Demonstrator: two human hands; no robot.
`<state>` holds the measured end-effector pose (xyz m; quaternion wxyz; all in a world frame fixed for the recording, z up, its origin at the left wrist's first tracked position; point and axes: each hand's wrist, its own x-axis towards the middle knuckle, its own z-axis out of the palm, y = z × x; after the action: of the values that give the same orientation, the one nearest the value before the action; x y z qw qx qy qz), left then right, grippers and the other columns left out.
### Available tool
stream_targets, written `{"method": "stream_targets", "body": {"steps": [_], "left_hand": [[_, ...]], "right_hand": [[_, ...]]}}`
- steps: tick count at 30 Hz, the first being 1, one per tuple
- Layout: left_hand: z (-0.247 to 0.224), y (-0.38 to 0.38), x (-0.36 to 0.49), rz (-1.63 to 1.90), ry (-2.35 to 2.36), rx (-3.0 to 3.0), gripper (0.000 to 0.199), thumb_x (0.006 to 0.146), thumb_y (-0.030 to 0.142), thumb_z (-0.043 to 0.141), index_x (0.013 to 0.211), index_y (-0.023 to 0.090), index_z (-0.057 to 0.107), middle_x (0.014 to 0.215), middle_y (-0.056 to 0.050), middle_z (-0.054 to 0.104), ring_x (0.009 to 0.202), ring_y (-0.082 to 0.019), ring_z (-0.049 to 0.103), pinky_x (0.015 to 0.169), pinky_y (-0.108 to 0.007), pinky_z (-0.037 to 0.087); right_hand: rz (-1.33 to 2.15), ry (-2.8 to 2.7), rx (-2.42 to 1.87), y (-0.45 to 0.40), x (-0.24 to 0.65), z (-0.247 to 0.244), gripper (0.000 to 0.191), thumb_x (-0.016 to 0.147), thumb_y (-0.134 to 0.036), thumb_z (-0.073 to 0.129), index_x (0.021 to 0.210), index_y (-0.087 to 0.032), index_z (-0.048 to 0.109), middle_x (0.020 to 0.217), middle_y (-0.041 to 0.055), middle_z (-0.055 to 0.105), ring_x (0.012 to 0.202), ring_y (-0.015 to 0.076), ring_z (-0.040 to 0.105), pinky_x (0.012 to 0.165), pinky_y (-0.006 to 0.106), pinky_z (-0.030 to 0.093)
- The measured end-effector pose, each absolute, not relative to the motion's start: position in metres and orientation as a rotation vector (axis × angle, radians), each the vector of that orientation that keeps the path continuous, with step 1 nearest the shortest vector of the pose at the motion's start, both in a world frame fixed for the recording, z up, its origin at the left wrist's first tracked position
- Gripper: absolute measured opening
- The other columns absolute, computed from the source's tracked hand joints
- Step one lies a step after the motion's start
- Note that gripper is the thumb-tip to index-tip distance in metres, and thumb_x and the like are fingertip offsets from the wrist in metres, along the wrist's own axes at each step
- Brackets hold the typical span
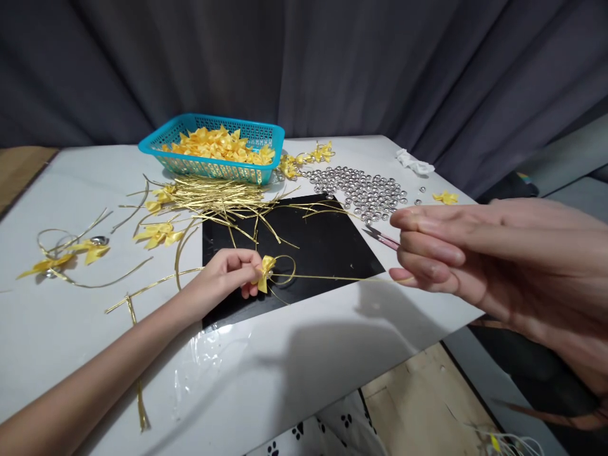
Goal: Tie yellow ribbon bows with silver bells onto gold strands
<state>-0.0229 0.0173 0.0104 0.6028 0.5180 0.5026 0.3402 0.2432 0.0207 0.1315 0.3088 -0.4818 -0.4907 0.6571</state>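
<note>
My left hand (pixel 232 272) pinches a yellow ribbon bow (pixel 266 273) between thumb and fingers, over the black mat. From the bow, a loop of gold cord (pixel 327 277) curls out and one strand stretches right to my right hand (pixel 456 253). That hand is closed, with the cord running in at its lower fingers. Small scissors (pixel 380 237) with pinkish handles show beside the right fingertips, points to the left; their rear is hidden, so I cannot tell whether the hand touches them.
A blue basket (pixel 211 170) of yellow bows stands behind a pile of gold cords (pixel 213 197). Many silvery beads (pixel 365 190) lie right of the black mat (pixel 304 234). Finished-looking bows with cord (pixel 57 263) rest at left. A white crumpled cloth (pixel 414 163) is at the back right.
</note>
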Motion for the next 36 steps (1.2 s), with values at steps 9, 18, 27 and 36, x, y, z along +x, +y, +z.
{"method": "stream_targets", "body": {"steps": [9,18,27,36], "left_hand": [[0.012,0.017,-0.022,0.766,1.169,1.219,0.014,0.069,0.022,0.058,0.056,0.019,0.056,0.045,0.005,0.058,0.044,-0.007,0.048,0.046,-0.018,0.034],[0.017,0.017,-0.017,0.746,1.225,1.210,0.010,0.063,0.024,0.059,0.055,0.019,0.054,0.046,0.004,0.057,0.045,-0.009,0.048,0.046,-0.020,0.035],[0.018,0.017,-0.016,0.850,1.225,1.022,0.015,0.057,0.028,0.054,0.048,0.019,0.047,0.043,0.006,0.034,0.042,-0.007,0.025,0.040,-0.022,0.022],[0.022,0.017,-0.016,0.789,1.157,1.077,0.014,0.065,0.027,0.057,0.056,0.019,0.050,0.060,0.004,0.044,0.057,-0.010,0.040,0.047,-0.020,0.035]], "right_hand": [[1.675,-1.156,-1.393,0.009,0.252,0.129,0.019,0.074,-0.027,0.073,0.061,-0.017,0.064,0.065,0.0030,0.055,0.049,0.0057,0.053,0.062,0.019,0.063],[1.639,-1.123,-1.371,0.012,0.252,0.129,0.023,0.065,-0.030,0.080,0.061,-0.018,0.060,0.057,-0.0016,0.046,0.053,0.0068,0.053,0.060,0.020,0.061],[1.191,-2.176,-1.089,0.017,0.194,0.072,0.017,0.093,-0.025,0.041,0.079,-0.019,0.049,0.105,0.0071,0.056,0.093,0.0171,0.054,0.073,0.030,0.043],[1.151,-2.105,-1.025,0.026,0.165,0.035,0.015,0.092,-0.028,0.042,0.083,-0.018,0.049,0.092,0.0039,0.050,0.062,0.0092,0.042,0.051,0.024,0.033]]}}
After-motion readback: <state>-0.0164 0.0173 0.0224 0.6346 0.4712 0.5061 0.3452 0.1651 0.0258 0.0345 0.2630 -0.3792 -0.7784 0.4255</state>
